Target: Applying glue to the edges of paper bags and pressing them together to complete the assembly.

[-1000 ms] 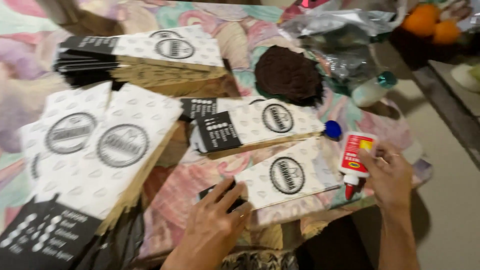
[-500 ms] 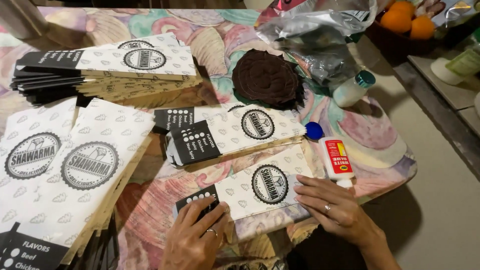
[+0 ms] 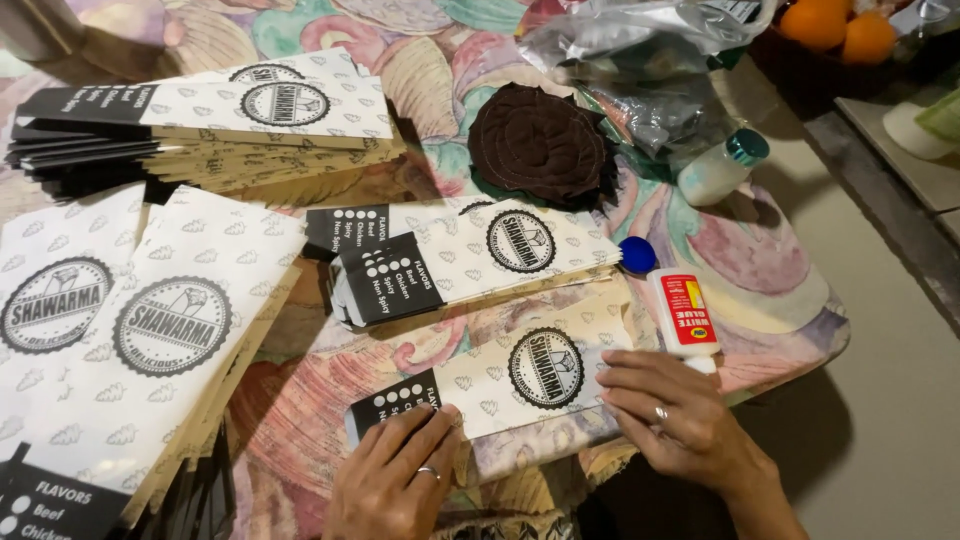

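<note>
Paper bag [image 3: 520, 385] lies pressed flat under both open hands, left [image 3: 395, 485] and right [image 3: 670, 420]; uneven pressure could skew its glued seam.

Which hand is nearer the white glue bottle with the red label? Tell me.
Right. The right hand lies just below the white glue bottle with the red label, almost touching its tip. The left hand is well off to its lower left.

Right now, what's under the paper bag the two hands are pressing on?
Under the paper bag shows the colourful tablecloth. Left hand and right hand press on top; anything directly beneath the bag is covered.
</note>
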